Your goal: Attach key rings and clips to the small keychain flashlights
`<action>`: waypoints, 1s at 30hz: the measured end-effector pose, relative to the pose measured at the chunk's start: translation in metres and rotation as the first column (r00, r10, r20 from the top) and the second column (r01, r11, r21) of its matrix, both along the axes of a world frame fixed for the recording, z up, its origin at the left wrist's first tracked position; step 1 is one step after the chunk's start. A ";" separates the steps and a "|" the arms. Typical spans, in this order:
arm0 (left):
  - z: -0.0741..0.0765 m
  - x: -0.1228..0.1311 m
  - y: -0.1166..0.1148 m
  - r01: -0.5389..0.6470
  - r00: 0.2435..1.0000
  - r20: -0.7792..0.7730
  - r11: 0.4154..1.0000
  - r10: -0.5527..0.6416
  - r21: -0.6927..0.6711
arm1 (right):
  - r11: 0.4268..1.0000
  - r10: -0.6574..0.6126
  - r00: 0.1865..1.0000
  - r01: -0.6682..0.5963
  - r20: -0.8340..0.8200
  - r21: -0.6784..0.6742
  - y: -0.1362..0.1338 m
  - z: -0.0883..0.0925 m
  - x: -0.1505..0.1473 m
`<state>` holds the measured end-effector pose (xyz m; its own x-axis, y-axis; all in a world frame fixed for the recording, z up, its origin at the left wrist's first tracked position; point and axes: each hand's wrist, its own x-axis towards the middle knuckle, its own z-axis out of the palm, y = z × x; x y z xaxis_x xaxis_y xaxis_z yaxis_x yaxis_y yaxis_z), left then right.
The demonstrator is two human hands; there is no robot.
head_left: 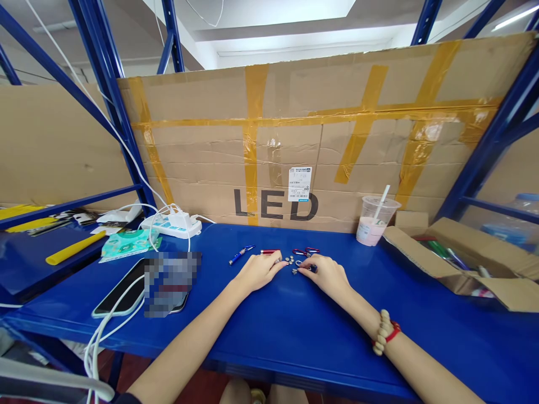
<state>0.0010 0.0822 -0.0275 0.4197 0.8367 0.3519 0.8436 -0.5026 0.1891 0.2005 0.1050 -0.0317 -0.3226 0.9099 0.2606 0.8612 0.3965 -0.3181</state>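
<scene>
My left hand (260, 271) rests on the blue table, its fingers pinched together beside a few small silver parts (290, 260). What it holds, if anything, is too small to name. My right hand (327, 272) is just across from it, fingers closed by a small ring (298, 263) and a small dark piece that I cannot make out. Behind the hands lie a red pen-like piece (269, 252) and red carabiner-like clips (306, 251). A blue pen-like piece (241, 255) lies to the left of my left hand.
A cup with a straw (370, 224) and an open cardboard box (446, 269) stand at the right. On the left are a phone (122, 289), white cables, a power strip (174, 223) and a green packet (128, 243). Tall cardboard (202, 168) closes off the back.
</scene>
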 end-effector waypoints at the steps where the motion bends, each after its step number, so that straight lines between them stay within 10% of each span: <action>1: 0.000 0.000 0.000 -0.002 1.000 -0.007 1.000 0.002 0.004 | 1.000 0.000 1.000 0.000 0.000 -0.002 0.000 0.000 0.000; 30: 0.000 0.000 0.000 -0.005 1.000 -0.007 1.000 0.005 0.025 | 1.000 0.011 1.000 -0.011 0.025 0.005 0.003 -0.007 0.000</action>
<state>0.0010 0.0817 -0.0276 0.4179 0.8298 0.3699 0.8476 -0.5027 0.1701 0.2010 0.1084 -0.0389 -0.3395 0.9049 0.2569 0.8643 0.4078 -0.2943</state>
